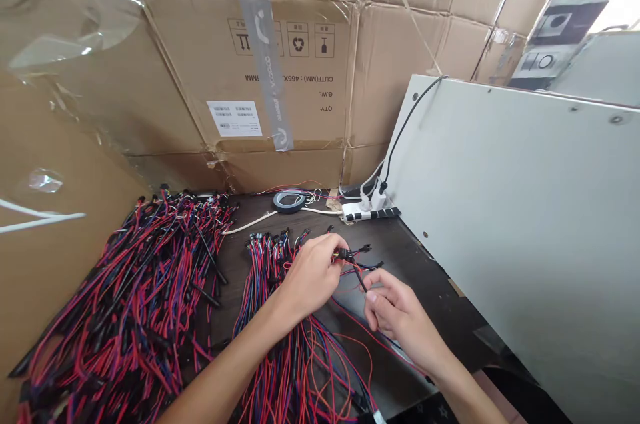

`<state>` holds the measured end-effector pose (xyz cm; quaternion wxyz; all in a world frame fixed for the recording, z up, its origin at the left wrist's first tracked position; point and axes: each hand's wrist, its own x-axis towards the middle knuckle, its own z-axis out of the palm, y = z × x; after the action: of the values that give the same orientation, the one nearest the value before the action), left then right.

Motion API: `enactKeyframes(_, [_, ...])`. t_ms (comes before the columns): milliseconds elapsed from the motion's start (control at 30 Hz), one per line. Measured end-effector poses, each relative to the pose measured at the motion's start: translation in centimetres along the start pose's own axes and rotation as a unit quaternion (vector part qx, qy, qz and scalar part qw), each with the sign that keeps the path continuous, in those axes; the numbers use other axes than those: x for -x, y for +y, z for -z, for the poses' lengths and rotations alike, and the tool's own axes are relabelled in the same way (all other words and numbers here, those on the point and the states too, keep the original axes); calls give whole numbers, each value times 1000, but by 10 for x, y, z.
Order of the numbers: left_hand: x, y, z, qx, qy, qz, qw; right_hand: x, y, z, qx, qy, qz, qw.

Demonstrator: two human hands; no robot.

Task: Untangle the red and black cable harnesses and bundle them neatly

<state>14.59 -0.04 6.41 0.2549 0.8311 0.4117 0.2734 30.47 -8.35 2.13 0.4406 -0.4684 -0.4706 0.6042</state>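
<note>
My left hand (317,271) is closed, with a small black plug connector (345,254) pinched at its fingertips. Short wires with dark ends come out of the bunch just beyond it. A thin black length (359,276) runs down from the connector to my right hand (393,304), whose thumb and fingers grip its lower end. Whether this is tape, tubing or cable I cannot make out. Beneath my left forearm lies a bundle of red, blue and black wire harnesses (273,264), their connector ends pointing to the back. Loose orange and red wires trail under both hands.
A larger heap of similar harnesses (150,277) covers the left of the dark table (405,271). At the back lie a roll of tape (289,201) and a white power strip (367,212) with plugs in it. Cardboard walls (300,171) enclose the back; a pale panel (515,211) leans on the right.
</note>
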Motion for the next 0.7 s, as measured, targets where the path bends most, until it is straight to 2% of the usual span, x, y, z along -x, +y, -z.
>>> enactKeyframes(133, [2, -1, -3, -23, 3, 45, 999, 4, 8, 5, 127, 13, 69, 989])
enactKeyframes(267, [1, 1, -7, -8, 23, 81, 996, 8, 11, 8, 264, 32, 124, 956])
enactKeyframes(367, [-2, -1, -4, 63, 27, 108, 992, 13, 14, 10, 348, 32, 144, 926])
enactKeyframes(467, [-9, -8, 5, 149, 83, 139, 975, 17, 20, 13, 406, -3, 160, 900])
enactKeyframes(533, [-13, -15, 12, 184, 90, 145, 968, 19, 24, 14, 383, -1, 164, 909])
enactKeyframes(633, [-15, -20, 17, 189, 2, 135, 973, 20, 21, 19, 214, 52, 159, 962])
enactKeyframes(700, [-15, -18, 19, 179, -50, 134, 973, 20, 13, 26, 91, 95, 167, 977])
